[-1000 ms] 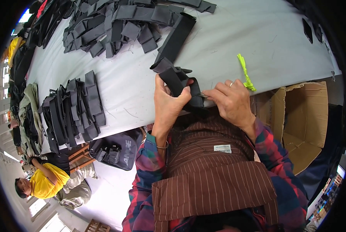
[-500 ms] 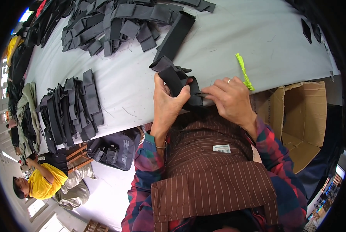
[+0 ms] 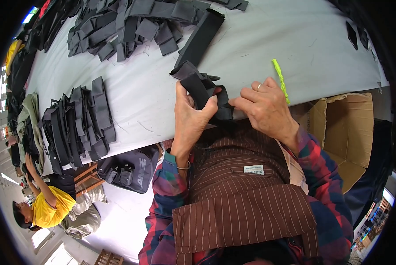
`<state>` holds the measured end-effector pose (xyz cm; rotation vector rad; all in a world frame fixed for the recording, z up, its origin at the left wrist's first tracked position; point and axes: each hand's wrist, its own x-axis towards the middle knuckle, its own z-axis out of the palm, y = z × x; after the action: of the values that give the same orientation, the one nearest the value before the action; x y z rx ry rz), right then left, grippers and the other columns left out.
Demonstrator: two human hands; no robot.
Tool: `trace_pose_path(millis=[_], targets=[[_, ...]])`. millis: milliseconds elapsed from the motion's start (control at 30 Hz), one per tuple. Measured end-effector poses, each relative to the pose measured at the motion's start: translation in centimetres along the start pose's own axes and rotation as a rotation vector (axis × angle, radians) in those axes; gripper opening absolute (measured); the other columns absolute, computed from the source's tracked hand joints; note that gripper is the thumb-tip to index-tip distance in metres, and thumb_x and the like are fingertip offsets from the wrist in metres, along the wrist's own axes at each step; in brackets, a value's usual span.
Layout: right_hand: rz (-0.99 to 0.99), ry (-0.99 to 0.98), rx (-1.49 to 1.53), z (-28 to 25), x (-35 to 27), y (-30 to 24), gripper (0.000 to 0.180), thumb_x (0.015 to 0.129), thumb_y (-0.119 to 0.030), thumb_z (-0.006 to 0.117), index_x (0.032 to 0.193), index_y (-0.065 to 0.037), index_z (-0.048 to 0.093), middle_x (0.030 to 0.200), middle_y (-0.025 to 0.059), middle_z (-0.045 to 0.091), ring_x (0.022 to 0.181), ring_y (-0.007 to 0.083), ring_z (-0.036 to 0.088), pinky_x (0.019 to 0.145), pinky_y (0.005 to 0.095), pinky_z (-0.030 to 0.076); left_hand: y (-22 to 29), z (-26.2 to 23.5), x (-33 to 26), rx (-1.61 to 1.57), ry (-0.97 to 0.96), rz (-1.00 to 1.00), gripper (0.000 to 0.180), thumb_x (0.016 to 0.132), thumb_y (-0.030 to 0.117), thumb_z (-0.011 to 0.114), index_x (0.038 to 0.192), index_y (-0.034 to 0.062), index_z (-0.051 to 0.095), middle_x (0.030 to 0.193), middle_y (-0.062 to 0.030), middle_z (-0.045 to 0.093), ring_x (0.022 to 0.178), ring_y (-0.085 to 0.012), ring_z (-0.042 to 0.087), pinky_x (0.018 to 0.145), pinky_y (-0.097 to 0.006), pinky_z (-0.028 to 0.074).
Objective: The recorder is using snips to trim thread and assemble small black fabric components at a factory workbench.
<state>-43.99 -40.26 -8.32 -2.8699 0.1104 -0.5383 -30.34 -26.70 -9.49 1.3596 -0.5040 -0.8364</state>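
At the table's near edge, my left hand [image 3: 191, 115] grips a dark grey-black fabric strip [image 3: 197, 92], which is folded over into loops. The thumb presses on the strip's near side while the other fingers are partly hidden behind the cloth. Just right of the folded part, my right hand [image 3: 268, 108] is closed, its index fingertip and thumb at the fabric's right edge. Whatever those fingers hold, if anything, is hidden. Beyond the left hand, a longer black strip [image 3: 201, 37] lies on the table, reaching back to the heap.
A heap of dark strips [image 3: 138, 28] covers the table's far left, with stacked strips [image 3: 78, 121] nearer. A neon-yellow twisted strip [image 3: 280, 81] lies beyond my right hand. At right stands an open cardboard box [image 3: 348, 137]; below left, a black bag [image 3: 138, 170]. A person in yellow [image 3: 54, 205] works at far left.
My right hand has shifted slightly right and its fingers have curled more at the fabric's edge. My left hand keeps its grip almost unmoved. The person in yellow has raised their arms.
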Motion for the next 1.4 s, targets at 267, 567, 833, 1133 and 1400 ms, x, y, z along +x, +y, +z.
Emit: trace_pose_path(millis=[267, 567, 833, 1133, 1400], targets=[[-0.023, -0.021, -0.016, -0.3, 0.2, 0.1, 0.013, 0.07, -0.009, 0.061, 0.081, -0.014, 0.065, 0.074, -0.0005, 0.052, 0.074, 0.0169, 0.053, 0.067, 0.0333, 0.036, 0.3, -0.1, 0.1, -0.068, 0.006, -0.052, 0.044, 0.081, -0.005, 0.059, 0.118, -0.0001, 0.035, 0.113, -0.012, 0.055, 0.102, -0.02, 0.063, 0.085, -0.03, 0.051], [0.057, -0.019, 0.14, 0.3, 0.0, 0.8, 0.007, 0.075, -0.014, 0.066, 0.082, -0.015, 0.067, 0.07, -0.0011, 0.055, 0.068, 0.0188, 0.054, 0.064, 0.0336, 0.036, 0.2, -0.3, 0.1, -0.042, -0.016, -0.032, 0.042, 0.086, -0.005, 0.054, 0.123, 0.0014, 0.036, 0.114, -0.0167, 0.06, 0.107, -0.0215, 0.061, 0.091, -0.032, 0.051], [0.146, 0.01, 0.257, 0.3, -0.2, 0.7, 0.006, 0.078, -0.017, 0.068, 0.083, -0.013, 0.067, 0.071, 0.0008, 0.058, 0.068, 0.0214, 0.055, 0.063, 0.0342, 0.036, 0.2, -0.3, 0.2, -0.082, -0.004, -0.058, 0.039, 0.082, -0.006, 0.058, 0.115, 0.0003, 0.037, 0.112, -0.0119, 0.055, 0.103, -0.0194, 0.062, 0.087, -0.028, 0.049], [0.039, -0.086, 0.212, 0.4, 0.3, -0.4, 0.011, 0.075, -0.016, 0.07, 0.085, -0.013, 0.067, 0.073, 0.0018, 0.056, 0.068, 0.022, 0.055, 0.062, 0.0352, 0.037, 0.4, -0.6, 0.1, -0.058, -0.032, -0.089, 0.044, 0.085, -0.007, 0.05, 0.125, 0.001, 0.035, 0.115, -0.017, 0.058, 0.108, -0.0236, 0.061, 0.091, -0.033, 0.052], [0.076, -0.049, 0.016, 1.0, 0.8, -2.1, 0.006, 0.078, -0.015, 0.065, 0.082, -0.013, 0.064, 0.07, 0.0021, 0.052, 0.068, 0.0207, 0.054, 0.061, 0.0355, 0.037, 0.4, -0.6, 0.0, -0.074, -0.037, -0.061, 0.046, 0.085, -0.006, 0.051, 0.127, 0.0002, 0.033, 0.118, -0.0171, 0.056, 0.109, -0.0241, 0.061, 0.09, -0.034, 0.053]])
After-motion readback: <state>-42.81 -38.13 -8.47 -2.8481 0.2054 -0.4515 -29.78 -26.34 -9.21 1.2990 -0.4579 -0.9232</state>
